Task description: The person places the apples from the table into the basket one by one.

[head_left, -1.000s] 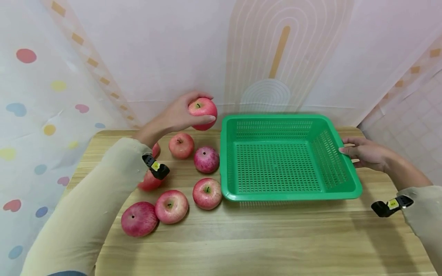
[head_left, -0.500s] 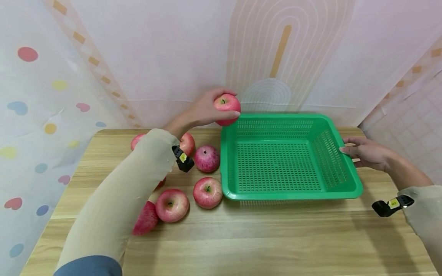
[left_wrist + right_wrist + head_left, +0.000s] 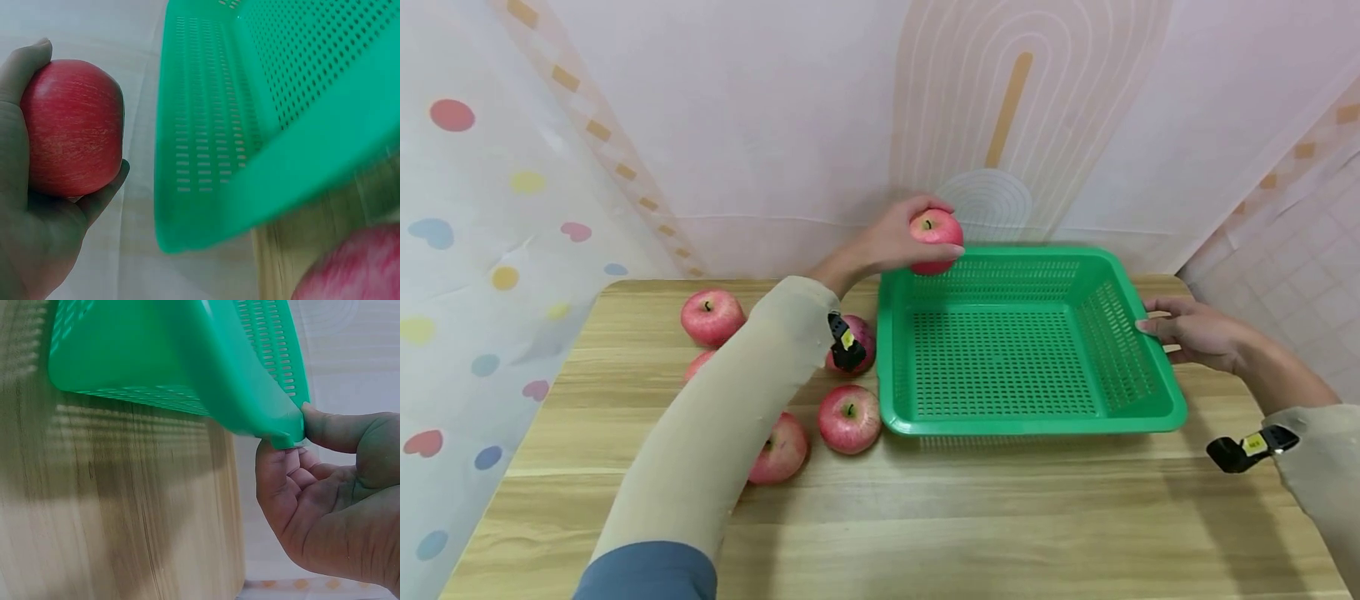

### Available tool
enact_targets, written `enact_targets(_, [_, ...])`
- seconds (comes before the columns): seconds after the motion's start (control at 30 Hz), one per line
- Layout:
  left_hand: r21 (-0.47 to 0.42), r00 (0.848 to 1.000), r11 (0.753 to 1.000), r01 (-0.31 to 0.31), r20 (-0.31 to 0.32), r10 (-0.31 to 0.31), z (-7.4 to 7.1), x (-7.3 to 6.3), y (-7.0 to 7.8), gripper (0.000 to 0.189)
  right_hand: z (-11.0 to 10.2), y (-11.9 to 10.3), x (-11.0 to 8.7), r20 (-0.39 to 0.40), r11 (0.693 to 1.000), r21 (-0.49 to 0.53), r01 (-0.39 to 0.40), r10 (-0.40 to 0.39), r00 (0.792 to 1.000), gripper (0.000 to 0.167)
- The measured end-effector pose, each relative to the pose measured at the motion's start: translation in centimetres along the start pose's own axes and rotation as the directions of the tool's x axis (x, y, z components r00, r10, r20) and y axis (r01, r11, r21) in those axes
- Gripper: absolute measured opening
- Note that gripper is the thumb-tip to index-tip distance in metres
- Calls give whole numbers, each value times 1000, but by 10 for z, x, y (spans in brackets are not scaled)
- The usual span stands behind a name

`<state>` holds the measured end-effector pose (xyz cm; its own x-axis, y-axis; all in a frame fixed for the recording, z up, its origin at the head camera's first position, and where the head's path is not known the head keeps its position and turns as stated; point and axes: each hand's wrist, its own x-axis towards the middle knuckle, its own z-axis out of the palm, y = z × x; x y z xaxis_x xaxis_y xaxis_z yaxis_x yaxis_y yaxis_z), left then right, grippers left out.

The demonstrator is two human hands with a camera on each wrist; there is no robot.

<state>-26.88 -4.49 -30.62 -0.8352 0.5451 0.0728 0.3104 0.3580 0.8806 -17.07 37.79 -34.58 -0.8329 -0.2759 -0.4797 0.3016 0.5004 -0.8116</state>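
A red apple is held in my left hand, over the back left corner of the green plastic basket. In the left wrist view, the thumb and fingers wrap round that apple, beside the basket's slotted wall. My right hand pinches the basket's right rim. The right wrist view shows its thumb on top of the rim and curled fingers beneath. Inside, the basket's perforated floor is bare.
Several more apples lie left of the basket, among them a red one at the back and one close to the basket's front left corner. The left sleeve covers part of them. A patterned backdrop rises behind the wooden table.
My left hand has carried the apple rightward, from above the other apples to over the basket's back left corner. The right hand and the basket have stayed in place.
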Motion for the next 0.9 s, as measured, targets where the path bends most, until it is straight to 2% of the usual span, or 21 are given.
enact_targets(0.3, [-12, 1000, 1000, 0, 20, 0, 26, 16, 7, 66, 0, 0, -1, -1, 1000, 4, -9, 9, 1000, 35])
enact_targets(0.53, [16, 999, 1000, -9, 52, 8, 44, 26, 17, 67, 0, 0, -2, -2, 1000, 2, -16, 16, 1000, 36])
enact_targets(0.77, [43, 995, 999, 32, 98, -36, 69, 34, 20, 68, -1, 2, -2, 19, 1000, -2, 8, -8, 1000, 30])
enact_targets(0.9, [58, 991, 998, 31, 129, -38, 85, 40, 20, 70, 0, 1, -3, 8, 1000, 4, -4, 4, 1000, 32])
